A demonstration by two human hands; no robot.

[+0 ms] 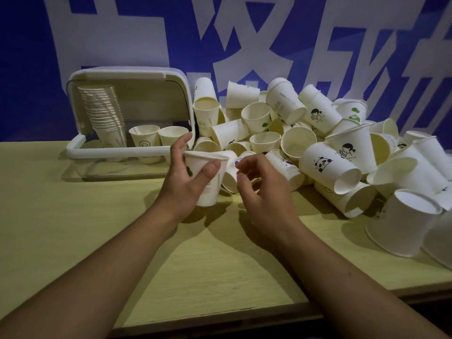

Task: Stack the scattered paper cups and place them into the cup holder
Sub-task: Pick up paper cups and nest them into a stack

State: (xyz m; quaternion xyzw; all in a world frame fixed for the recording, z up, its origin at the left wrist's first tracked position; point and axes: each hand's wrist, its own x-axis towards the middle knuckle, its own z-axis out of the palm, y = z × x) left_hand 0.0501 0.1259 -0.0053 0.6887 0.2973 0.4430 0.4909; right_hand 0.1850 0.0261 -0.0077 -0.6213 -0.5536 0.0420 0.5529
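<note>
My left hand (186, 177) grips an upright white paper cup (209, 189) with a green mark, thumb across its front and fingers behind its rim. My right hand (259, 189) hovers just right of that cup with loosely curled fingers, holding nothing that I can see. A big heap of scattered paper cups (305, 143) covers the table's right half. The white cup holder (117, 150), lid up, stands at the back left. Inside it lean a tall stack of cups (105, 113) and two single upright cups (144, 140).
The pale wooden table (97, 241) has its front edge near the bottom of the view. A blue wall with large white characters (244, 33) rises behind. Upturned cups (403, 223) lie near the right front.
</note>
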